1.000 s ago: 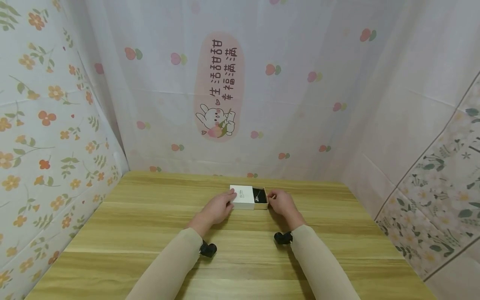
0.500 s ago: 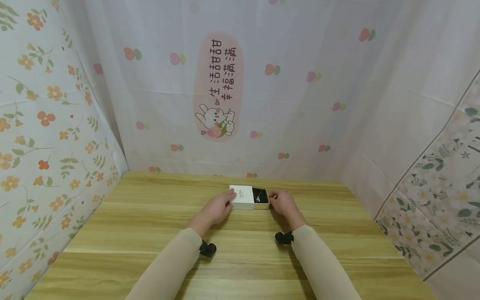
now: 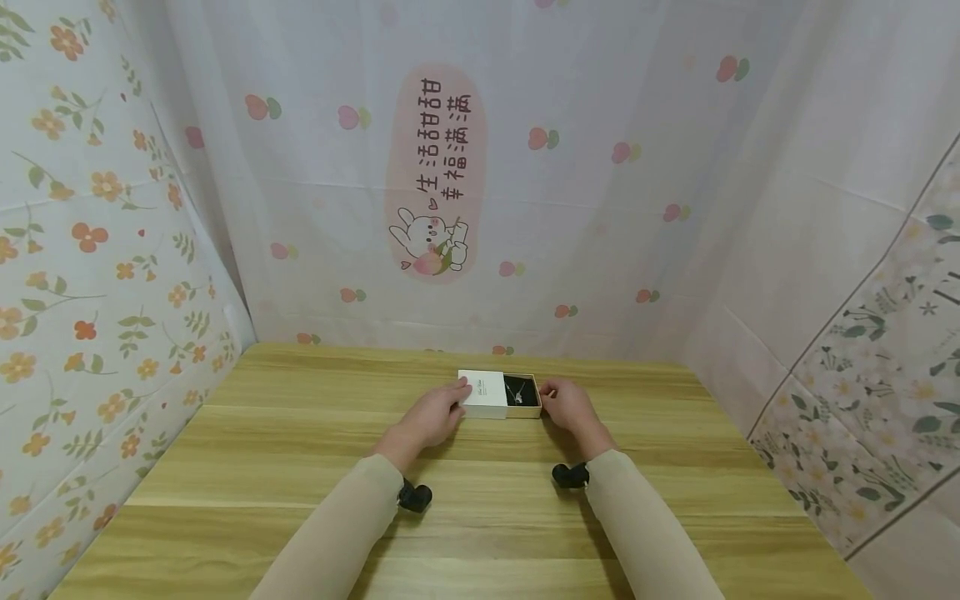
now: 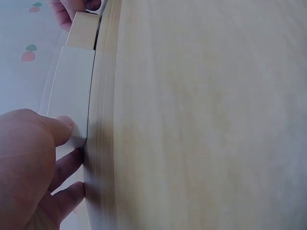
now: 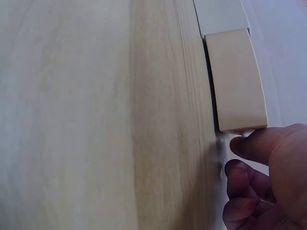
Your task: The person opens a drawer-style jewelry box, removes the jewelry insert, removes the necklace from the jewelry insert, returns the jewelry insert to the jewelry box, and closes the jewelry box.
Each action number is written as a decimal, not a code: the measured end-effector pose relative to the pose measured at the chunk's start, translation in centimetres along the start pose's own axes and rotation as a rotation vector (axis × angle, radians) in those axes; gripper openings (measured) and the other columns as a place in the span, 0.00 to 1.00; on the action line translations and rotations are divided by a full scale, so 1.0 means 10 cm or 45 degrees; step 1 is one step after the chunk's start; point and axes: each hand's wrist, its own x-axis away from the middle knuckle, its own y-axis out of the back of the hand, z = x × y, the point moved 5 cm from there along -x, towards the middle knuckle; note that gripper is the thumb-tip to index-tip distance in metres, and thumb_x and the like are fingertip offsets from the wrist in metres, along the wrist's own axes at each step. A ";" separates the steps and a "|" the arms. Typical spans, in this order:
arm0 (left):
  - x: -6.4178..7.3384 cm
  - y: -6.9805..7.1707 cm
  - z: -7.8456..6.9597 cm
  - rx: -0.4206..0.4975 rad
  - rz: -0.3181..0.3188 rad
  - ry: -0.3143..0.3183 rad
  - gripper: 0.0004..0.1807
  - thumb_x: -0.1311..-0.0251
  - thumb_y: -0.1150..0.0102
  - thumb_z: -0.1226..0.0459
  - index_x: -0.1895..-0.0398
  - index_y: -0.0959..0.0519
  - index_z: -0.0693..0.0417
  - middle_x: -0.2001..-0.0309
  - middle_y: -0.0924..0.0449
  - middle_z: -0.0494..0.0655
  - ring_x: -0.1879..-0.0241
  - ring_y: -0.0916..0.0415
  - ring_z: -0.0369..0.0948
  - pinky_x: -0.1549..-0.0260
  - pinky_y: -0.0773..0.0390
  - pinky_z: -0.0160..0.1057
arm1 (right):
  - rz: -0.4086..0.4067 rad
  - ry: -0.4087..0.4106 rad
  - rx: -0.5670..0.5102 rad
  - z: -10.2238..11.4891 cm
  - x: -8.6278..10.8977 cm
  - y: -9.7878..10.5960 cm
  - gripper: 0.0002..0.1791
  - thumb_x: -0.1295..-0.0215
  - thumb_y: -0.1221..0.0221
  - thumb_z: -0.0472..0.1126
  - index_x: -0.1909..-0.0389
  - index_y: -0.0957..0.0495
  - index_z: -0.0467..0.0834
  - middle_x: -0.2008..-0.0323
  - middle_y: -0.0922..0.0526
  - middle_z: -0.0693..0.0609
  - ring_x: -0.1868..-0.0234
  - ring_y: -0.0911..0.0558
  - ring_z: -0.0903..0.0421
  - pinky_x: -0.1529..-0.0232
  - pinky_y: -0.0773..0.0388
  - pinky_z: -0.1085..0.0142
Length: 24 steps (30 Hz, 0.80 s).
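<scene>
A white slide-out jewellery box lies near the table's back edge, its white sleeve (image 3: 486,390) printed with small dark lettering. The inner drawer (image 5: 237,81) sticks out to the right, about half out. On its black lining lies a silvery piece of jewellery (image 3: 517,398), thin like a necklace with a pendant. My left hand (image 3: 433,414) grips the sleeve's left end, thumb (image 4: 61,128) on its near side. At the drawer's right end, my right hand (image 3: 567,406) has its fingers curled and pinches the end; what exactly is between the fingertips is hidden.
The wood-grain table (image 3: 480,508) stretches from the box toward me. Behind it hangs a pale curtain (image 3: 600,233) with peach prints, and a floral cloth (image 3: 112,242) closes the left side. Small black cameras (image 3: 414,497) sit at both wrists.
The drawer has slid a little farther right out of the sleeve, with my right hand moving right along with it. My left hand has stayed on the sleeve.
</scene>
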 end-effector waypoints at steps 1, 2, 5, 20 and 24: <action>0.00 0.00 0.00 0.000 0.000 -0.005 0.27 0.17 0.46 0.68 0.18 0.30 0.63 0.15 0.35 0.57 0.16 0.35 0.55 0.19 0.32 0.54 | 0.002 0.002 0.003 0.00 0.00 0.00 0.07 0.21 0.40 0.36 0.58 0.14 0.41 0.60 0.10 0.43 0.60 0.15 0.46 0.53 0.17 0.50; -0.01 0.00 0.01 -0.002 0.003 -0.009 0.27 0.17 0.46 0.68 0.18 0.30 0.63 0.15 0.35 0.57 0.17 0.35 0.55 0.20 0.32 0.54 | 0.002 0.002 0.003 0.00 0.00 0.00 0.07 0.21 0.40 0.36 0.58 0.14 0.41 0.60 0.10 0.43 0.59 0.15 0.45 0.53 0.17 0.50; -0.01 0.00 0.01 -0.002 0.001 -0.020 0.27 0.17 0.45 0.69 0.19 0.30 0.64 0.16 0.34 0.58 0.17 0.35 0.55 0.20 0.31 0.55 | 0.008 0.000 -0.003 0.01 0.01 0.01 0.07 0.20 0.40 0.36 0.58 0.14 0.41 0.59 0.10 0.42 0.59 0.15 0.45 0.52 0.17 0.50; -0.01 0.01 0.00 -0.005 0.014 -0.008 0.28 0.17 0.45 0.68 0.18 0.30 0.62 0.15 0.35 0.57 0.16 0.36 0.55 0.20 0.32 0.54 | 0.007 0.010 -0.014 -0.04 0.02 0.02 0.06 0.22 0.39 0.35 0.58 0.14 0.41 0.59 0.11 0.43 0.58 0.15 0.46 0.53 0.16 0.49; 0.00 0.00 0.01 0.012 0.007 -0.005 0.27 0.17 0.45 0.68 0.18 0.30 0.61 0.15 0.35 0.56 0.16 0.36 0.54 0.19 0.32 0.53 | 0.009 0.011 0.000 -0.04 0.01 0.02 0.06 0.22 0.40 0.35 0.57 0.13 0.40 0.58 0.10 0.42 0.58 0.15 0.45 0.51 0.16 0.48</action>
